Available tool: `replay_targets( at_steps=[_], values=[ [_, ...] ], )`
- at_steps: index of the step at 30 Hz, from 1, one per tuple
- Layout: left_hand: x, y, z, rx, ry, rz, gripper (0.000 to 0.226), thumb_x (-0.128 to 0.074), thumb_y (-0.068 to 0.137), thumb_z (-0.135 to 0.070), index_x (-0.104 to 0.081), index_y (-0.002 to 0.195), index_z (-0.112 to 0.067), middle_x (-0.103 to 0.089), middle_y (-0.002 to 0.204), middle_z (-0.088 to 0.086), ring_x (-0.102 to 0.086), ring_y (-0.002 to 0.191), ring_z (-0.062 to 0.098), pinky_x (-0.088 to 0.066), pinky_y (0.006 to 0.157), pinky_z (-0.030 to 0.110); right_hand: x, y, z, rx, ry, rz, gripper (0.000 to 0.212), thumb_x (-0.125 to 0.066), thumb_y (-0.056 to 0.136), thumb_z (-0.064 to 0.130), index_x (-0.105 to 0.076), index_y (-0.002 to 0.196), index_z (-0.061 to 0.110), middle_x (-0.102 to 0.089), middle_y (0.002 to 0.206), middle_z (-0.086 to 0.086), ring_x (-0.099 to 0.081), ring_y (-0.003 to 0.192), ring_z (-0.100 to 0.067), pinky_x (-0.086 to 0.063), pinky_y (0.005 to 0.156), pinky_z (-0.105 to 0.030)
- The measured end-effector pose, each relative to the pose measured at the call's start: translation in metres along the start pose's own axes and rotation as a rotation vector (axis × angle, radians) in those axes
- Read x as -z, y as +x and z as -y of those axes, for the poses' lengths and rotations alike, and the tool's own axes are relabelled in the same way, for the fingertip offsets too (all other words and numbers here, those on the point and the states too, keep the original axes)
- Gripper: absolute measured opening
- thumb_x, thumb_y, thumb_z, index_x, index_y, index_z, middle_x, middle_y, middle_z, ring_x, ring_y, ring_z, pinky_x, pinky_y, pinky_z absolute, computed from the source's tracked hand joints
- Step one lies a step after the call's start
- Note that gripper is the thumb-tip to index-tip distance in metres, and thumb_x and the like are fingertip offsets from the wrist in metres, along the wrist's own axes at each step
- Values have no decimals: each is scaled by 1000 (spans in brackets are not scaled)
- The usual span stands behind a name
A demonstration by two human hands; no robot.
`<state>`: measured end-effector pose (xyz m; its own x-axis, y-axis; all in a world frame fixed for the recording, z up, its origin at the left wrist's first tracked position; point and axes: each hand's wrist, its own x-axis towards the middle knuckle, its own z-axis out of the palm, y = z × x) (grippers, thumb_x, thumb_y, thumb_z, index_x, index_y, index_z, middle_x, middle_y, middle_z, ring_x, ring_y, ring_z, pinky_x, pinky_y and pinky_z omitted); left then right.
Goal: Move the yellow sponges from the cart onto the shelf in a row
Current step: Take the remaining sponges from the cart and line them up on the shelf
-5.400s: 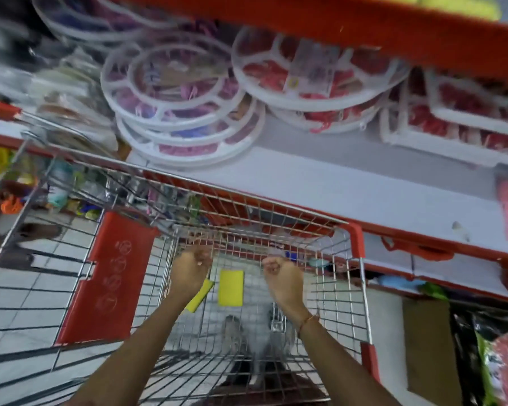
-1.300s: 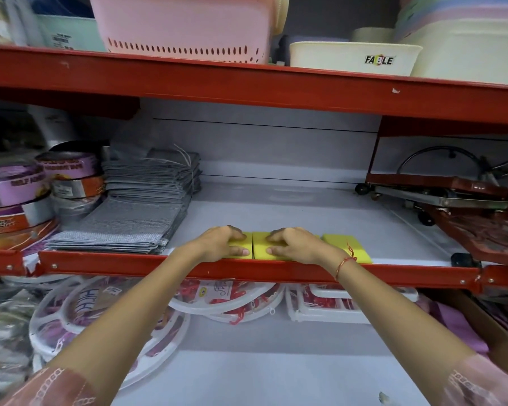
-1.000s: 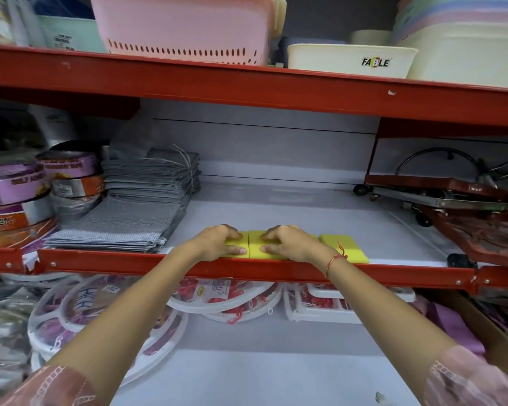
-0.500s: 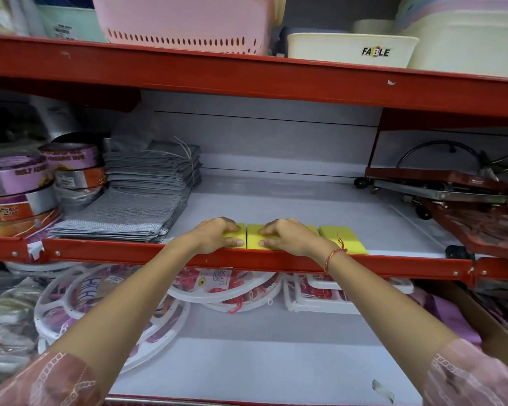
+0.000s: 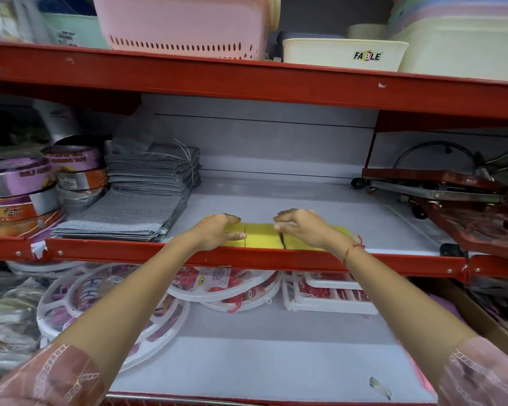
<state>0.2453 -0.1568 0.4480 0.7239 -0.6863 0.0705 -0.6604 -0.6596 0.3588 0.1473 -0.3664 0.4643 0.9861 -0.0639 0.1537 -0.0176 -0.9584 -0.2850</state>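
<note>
Where the grey shelf (image 5: pixel 276 200) meets its red front edge, yellow sponges (image 5: pixel 263 235) are lined up in a touching row. Grey cloths (image 5: pixel 129 212) are stacked toward the left end. The left hand (image 5: pixel 214 232) and right hand (image 5: pixel 305 228) are held over the row, fingers loosely curled, gripping nothing. The rightmost sponge is largely hidden by the right wrist. Bare shelf is left behind the row.

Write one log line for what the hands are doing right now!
step: lining up sponges | place: shelf front edge | left hand: open above row | right hand: open above row | sponges: side by side
</note>
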Motion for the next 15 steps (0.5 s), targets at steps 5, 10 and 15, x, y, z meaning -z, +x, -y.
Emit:
replay_targets(
  at_steps=[5, 10, 15],
  values=[
    [-3, 4, -16, -29, 23, 26, 66, -57, 89, -45, -42, 143, -10, -43, 152, 8, -37, 141, 26, -28, 116, 36, 9, -17, -32, -96, -41, 21, 34, -57, 93, 29, -66, 120, 10, -62, 134, -7, -55, 124, -23, -40, 103, -28],
    [-11, 9, -24, -26, 74, 71, 60, -57, 90, -43, -47, 140, -12, -45, 150, 8, -39, 139, 29, -30, 117, 40, -1, -24, -36, -79, -41, 32, 38, -60, 91, 29, -63, 124, 11, -61, 135, -5, -54, 126, -23, -39, 105, -28],
    [-13, 12, -24, -24, 105, 69, 57, -57, 90, -43, -49, 138, -14, -46, 149, 6, -41, 138, 28, -31, 117, 43, 0, -21, -32, -44, -57, 41, 38, -60, 91, 27, -62, 125, 9, -60, 137, -5, -52, 128, -22, -36, 109, -28]
  ],
)
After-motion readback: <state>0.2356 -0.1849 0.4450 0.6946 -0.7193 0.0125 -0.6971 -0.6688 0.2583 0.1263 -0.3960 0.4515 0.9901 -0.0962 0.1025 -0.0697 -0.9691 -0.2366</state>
